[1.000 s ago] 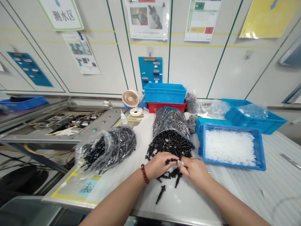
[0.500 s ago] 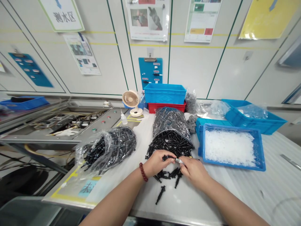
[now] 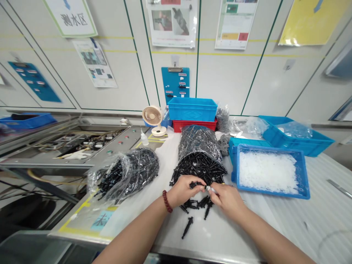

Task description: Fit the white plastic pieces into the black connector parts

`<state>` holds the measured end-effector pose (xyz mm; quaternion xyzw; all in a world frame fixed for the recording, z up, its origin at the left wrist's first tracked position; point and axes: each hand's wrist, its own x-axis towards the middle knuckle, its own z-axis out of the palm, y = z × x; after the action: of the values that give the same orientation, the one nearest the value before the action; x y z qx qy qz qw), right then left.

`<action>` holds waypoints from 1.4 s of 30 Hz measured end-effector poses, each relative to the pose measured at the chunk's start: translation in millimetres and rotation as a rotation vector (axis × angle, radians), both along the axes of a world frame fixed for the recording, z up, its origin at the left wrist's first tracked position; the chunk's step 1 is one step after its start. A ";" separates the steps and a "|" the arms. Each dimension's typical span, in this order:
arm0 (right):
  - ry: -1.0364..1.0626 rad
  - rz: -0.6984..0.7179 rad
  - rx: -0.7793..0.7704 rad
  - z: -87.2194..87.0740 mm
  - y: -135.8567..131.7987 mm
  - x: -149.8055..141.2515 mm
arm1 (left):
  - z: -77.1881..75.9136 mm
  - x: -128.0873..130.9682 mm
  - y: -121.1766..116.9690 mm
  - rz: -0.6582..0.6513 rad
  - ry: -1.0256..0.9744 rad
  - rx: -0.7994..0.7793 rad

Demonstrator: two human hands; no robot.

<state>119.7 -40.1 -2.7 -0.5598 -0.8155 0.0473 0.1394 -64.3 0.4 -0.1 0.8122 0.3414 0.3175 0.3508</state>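
Between the thumb and fingers of my left hand (image 3: 183, 190) is a slim black plastic fitting (image 3: 195, 184), lying roughly level. My right hand (image 3: 227, 198) pinches a small white piece (image 3: 211, 189) against the fitting's right end; whether it is a sleeve or a tool tip I cannot tell, since my fingers cover most of it. Just behind both hands, a clear bag (image 3: 200, 141) spills a heap of similar black fittings (image 3: 199, 165) onto the table. Several loose ones lie under my hands, and a single loose black fitting (image 3: 187, 227) rests nearer the table's front edge.
A blue tray of small white pieces (image 3: 268, 172) stands to the right, propped on a teal bin (image 3: 249, 142). Leftward lies another bag of black parts (image 3: 137, 170). Behind are a fan (image 3: 153, 116), a dropper bottle (image 3: 144, 138) and a blue bin (image 3: 192, 110) on a red one.
My left hand has shifted slightly left and up with the black fitting. The white piece showed more between my hands half a second ago; now my right fingers sit closer to the fitting's end.
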 end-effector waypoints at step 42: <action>0.053 -0.099 -0.037 6.1 1.6 3.9 | 12.7 -16.6 -21.3 -0.583 0.584 0.003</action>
<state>123.5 -38.5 3.4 -0.6006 -0.7817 0.0701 0.1527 -80.9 -20.9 12.6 0.9314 0.1816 -0.0386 0.3130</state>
